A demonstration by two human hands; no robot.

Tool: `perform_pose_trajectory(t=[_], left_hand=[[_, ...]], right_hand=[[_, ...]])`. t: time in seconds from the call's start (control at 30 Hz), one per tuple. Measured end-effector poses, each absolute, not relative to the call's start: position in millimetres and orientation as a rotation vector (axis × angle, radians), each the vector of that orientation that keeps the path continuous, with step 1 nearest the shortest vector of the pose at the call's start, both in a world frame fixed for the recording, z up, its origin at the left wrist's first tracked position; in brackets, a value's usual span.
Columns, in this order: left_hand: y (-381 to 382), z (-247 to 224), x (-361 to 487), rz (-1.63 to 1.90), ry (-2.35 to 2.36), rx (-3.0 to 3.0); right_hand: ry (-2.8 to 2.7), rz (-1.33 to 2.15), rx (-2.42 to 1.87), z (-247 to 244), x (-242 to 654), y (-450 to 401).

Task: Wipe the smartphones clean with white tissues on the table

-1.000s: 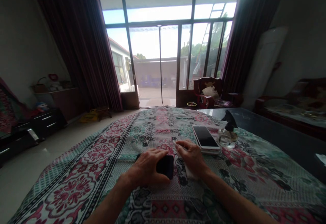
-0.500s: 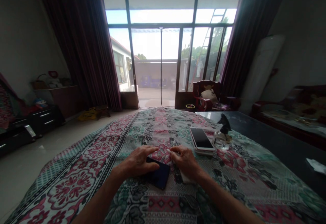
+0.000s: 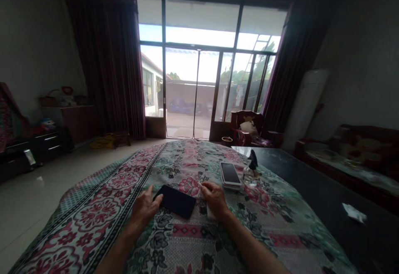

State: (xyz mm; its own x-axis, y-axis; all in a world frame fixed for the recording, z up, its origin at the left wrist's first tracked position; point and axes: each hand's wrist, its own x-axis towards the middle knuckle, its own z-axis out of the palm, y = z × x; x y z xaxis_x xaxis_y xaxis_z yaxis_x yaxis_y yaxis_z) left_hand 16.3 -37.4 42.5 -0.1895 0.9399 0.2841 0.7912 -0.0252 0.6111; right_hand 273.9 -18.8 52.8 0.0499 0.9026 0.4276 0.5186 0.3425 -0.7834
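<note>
A dark smartphone (image 3: 177,201) lies flat on the flowered cloth (image 3: 102,211), its screen side black and unlit. My left hand (image 3: 145,205) is at the phone's left end, thumb and fingers apart, the fingertips at its edge. To the phone's right, my right hand (image 3: 215,199) is closed in a pinch on a small whitish thing too little to name. Partly hidden beneath that hand lies a pale flat item (image 3: 211,213). Beyond it a white-framed phone (image 3: 230,173) rests on another flat item, beside a clear spray bottle (image 3: 250,176) with a black trigger head.
A dark table (image 3: 308,195) on the right carries a crumpled white tissue (image 3: 354,213). Farther back are a wooden chair (image 3: 247,126), a sofa (image 3: 352,147) and glass doors (image 3: 193,91). Black drawers (image 3: 46,141) stand at the left.
My left hand has drawn back leftward from over the dark phone, uncovering most of it. My right hand keeps its pinch. The camera view has shifted, with the scene lower in its upper part.
</note>
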Motion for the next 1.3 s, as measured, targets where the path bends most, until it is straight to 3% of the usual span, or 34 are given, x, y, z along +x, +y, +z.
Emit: perform_pose_trajectory(t=[0.47, 0.67, 1.03, 1.3], left_hand=[[-58.3, 20.7, 29.4, 1.048, 2.174, 2.043], [-53.2, 10.6, 25.2, 1.073, 2.215, 2.033], [-50.6, 2.8, 19.1, 1.042, 2.239, 1.999], [-46.6, -1.2, 12.3, 0.992, 2.149, 1.927]], right_hand=[[-2.005, 0.563, -1.255, 75.4, 267.2, -102.4], [-1.97, 0.456, -1.314, 97.9, 262.5, -78.3], [-2.311, 0.527, -1.612, 76.9, 212.4, -37.7], [-2.269, 0.456, -1.588, 68.8, 197.4, -36.9]])
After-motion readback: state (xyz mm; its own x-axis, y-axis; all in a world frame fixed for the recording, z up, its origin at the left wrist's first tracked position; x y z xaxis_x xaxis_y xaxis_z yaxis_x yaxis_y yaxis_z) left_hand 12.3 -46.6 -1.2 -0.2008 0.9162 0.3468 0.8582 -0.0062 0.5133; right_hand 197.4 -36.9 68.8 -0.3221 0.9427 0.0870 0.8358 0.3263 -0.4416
